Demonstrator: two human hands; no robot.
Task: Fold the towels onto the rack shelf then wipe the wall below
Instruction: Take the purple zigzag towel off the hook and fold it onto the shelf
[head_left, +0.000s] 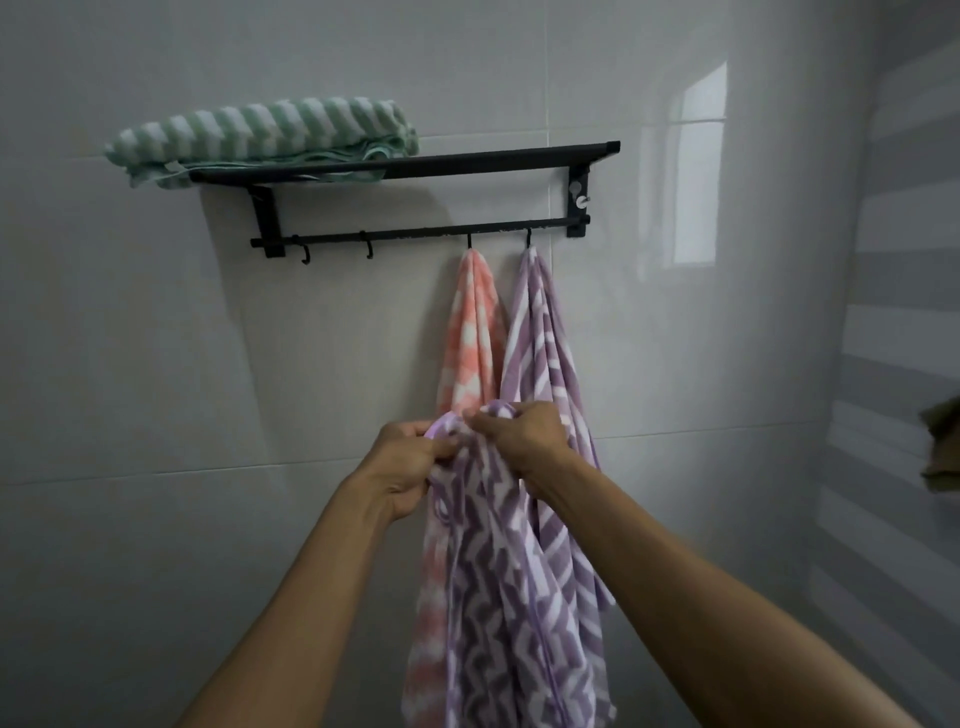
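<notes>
Purple zigzag towel (498, 597) gripped by both hands, left (402, 470), right (519, 439), no legible writing

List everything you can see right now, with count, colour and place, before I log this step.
green towel: 1, green and white, folded on the rack shelf, left end
rack: 1, black, on the tiled wall
hooks: 4, black, on the rack's lower bar; left two bare
pink towel: 1, pink and white, on third hook
hanging purple towel: 1, on fourth hook
held purple towel: 1, below the rack
left hand: grips held towel's top
right hand: grips it too
</notes>
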